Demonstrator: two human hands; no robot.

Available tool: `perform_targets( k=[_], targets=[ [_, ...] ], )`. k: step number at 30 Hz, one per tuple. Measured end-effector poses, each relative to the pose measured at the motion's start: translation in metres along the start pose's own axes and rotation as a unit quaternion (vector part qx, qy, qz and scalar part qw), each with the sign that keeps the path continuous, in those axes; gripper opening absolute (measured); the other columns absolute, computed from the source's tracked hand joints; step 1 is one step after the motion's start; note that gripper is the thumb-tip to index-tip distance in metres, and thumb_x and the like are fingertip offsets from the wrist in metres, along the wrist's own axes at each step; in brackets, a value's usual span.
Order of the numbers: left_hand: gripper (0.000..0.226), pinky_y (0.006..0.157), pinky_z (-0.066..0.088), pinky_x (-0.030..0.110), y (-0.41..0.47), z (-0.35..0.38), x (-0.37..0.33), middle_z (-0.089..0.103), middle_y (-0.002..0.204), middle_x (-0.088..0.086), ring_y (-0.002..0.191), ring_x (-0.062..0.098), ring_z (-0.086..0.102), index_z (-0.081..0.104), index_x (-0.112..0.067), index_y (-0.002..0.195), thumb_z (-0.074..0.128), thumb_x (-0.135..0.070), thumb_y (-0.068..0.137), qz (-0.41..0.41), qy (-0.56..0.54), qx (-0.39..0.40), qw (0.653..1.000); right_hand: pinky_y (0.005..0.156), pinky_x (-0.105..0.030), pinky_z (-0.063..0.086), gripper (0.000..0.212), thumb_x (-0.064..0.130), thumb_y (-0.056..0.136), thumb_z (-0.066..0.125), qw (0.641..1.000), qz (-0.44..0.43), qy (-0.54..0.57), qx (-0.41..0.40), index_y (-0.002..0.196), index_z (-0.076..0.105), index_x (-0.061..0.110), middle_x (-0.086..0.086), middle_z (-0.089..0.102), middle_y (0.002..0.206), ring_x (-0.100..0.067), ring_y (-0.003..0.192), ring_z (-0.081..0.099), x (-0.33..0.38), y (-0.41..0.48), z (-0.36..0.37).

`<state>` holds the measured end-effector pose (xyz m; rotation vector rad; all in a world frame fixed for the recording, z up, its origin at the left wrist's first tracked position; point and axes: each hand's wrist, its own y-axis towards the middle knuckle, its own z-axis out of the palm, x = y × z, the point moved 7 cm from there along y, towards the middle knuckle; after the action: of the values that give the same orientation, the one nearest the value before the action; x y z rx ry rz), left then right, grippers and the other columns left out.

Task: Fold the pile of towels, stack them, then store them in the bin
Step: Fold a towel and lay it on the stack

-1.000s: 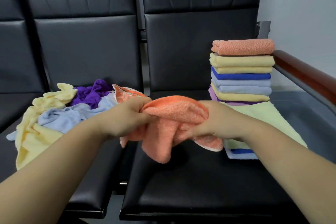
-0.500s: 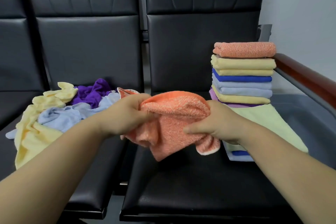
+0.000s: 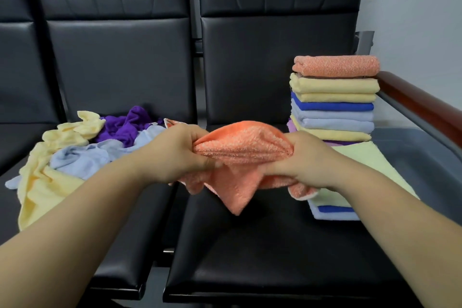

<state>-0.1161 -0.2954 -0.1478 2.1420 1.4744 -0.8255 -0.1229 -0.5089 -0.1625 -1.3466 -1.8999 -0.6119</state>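
Left hand (image 3: 178, 155), right hand (image 3: 308, 160), gripping one orange towel (image 3: 242, 147)

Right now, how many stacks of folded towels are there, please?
2: a tall stack at the seat's back, a low stack in front of it, partly behind the right forearm.

A: Buried where?
B: In towel (image 3: 240, 150) folds: fingertips of left hand (image 3: 175, 155) and right hand (image 3: 307, 160).
A: Behind right wrist?
B: Near edge of flat towels (image 3: 370, 165); behind right hand, foot of stack (image 3: 335, 97).
A: Cropped?
B: Forearms at bottom edge, chair backs (image 3: 275, 32) at top, armrest (image 3: 420, 100) at right.
A: Behind left hand?
B: Part of pile (image 3: 75, 157), an orange corner peeking out.
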Motion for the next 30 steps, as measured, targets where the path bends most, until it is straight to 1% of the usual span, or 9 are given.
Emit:
perform_targets(
  k=[3,6,10,12,15,19,24,26,30],
  targets=[
    [0.019,0.043,0.047,0.022,0.000,-0.010,-0.005,0.070,0.065,0.007,0.050,0.011,0.065,0.064,-0.005,0.085,0.082,-0.011,0.083,0.028,-0.092,-0.053,0.994,0.059,-0.025,0.054,0.026,0.027,0.081,0.088,0.995,0.023,-0.039,0.090,0.079,0.066,0.014,0.005,0.065,0.061,-0.009,0.052,0.062,-0.012,-0.002,0.019],
    [0.023,0.039,0.042,0.019,-0.002,-0.008,-0.011,0.065,0.062,-0.002,0.046,0.007,0.059,0.058,-0.010,0.082,0.081,-0.005,0.084,0.054,-0.198,-0.059,0.977,0.055,-0.015,0.043,0.028,0.023,0.082,0.086,0.994,0.027,-0.069,0.075,0.078,0.061,0.012,0.012,0.057,0.056,-0.003,0.051,0.053,-0.015,0.003,0.019],
    [0.028,0.058,0.051,0.046,0.001,0.001,-0.009,0.063,0.079,0.006,0.067,0.025,0.061,0.060,-0.015,0.089,0.083,-0.026,0.079,0.070,-0.236,-0.017,0.969,0.067,-0.022,0.054,0.021,0.032,0.079,0.088,0.994,0.032,-0.099,0.041,0.076,0.069,0.024,0.010,0.072,0.070,-0.006,0.068,0.068,-0.017,0.008,0.013],
    [0.034,0.060,0.056,0.040,0.001,0.005,-0.008,0.066,0.079,0.003,0.068,0.019,0.067,0.061,-0.013,0.096,0.088,-0.022,0.076,0.049,-0.173,0.014,0.984,0.077,-0.032,0.058,0.021,0.038,0.079,0.088,0.992,0.035,-0.111,0.048,0.083,0.075,0.022,0.004,0.076,0.080,-0.014,0.078,0.072,-0.016,0.005,0.014],
    [0.030,0.047,0.056,0.044,-0.005,0.021,-0.005,0.070,0.065,-0.001,0.050,0.027,0.069,0.062,-0.019,0.098,0.086,-0.020,0.080,-0.013,-0.008,0.125,0.992,0.077,-0.034,0.058,0.019,0.039,0.080,0.084,0.995,0.018,-0.097,-0.027,0.082,0.075,0.022,0.001,0.076,0.079,-0.014,0.075,0.071,-0.004,0.004,-0.006],
    [0.016,0.052,0.043,0.011,0.001,0.013,0.000,0.063,0.056,-0.025,0.050,-0.007,0.061,0.063,-0.023,0.085,0.078,-0.021,0.089,-0.010,0.044,0.065,0.997,0.076,-0.031,0.055,0.006,0.020,0.085,0.083,0.998,-0.004,0.028,-0.061,0.084,0.077,0.020,0.007,0.077,0.075,-0.006,0.071,0.072,0.002,0.002,-0.017],
    [0.010,0.049,0.057,0.043,0.000,-0.015,-0.006,0.071,0.069,0.006,0.056,0.032,0.070,0.066,-0.016,0.094,0.073,-0.020,0.088,-0.019,-0.067,-0.017,0.997,0.078,-0.019,0.058,0.025,0.022,0.081,0.088,0.995,-0.005,0.103,0.016,0.101,0.074,0.030,0.014,0.079,0.097,-0.003,0.091,0.075,0.001,-0.001,0.006],
    [0.016,0.058,0.059,0.052,0.001,-0.037,-0.023,0.067,0.075,0.006,0.063,0.025,0.069,0.065,-0.011,0.094,0.074,-0.021,0.084,0.012,-0.099,-0.073,0.992,0.078,-0.019,0.057,0.036,0.030,0.076,0.092,0.998,0.006,0.037,0.042,0.105,0.071,0.033,0.013,0.078,0.098,-0.003,0.092,0.074,0.008,0.000,0.005],
    [0.017,0.043,0.049,0.022,-0.002,-0.062,-0.071,0.067,0.066,-0.008,0.051,0.007,0.063,0.067,-0.012,0.097,0.080,-0.009,0.086,0.042,-0.091,-0.037,0.994,0.069,-0.030,0.050,0.016,0.027,0.080,0.084,0.985,-0.022,-0.168,-0.033,0.088,0.073,0.019,0.003,0.073,0.084,-0.017,0.083,0.069,0.054,0.009,-0.042]
  ],
)
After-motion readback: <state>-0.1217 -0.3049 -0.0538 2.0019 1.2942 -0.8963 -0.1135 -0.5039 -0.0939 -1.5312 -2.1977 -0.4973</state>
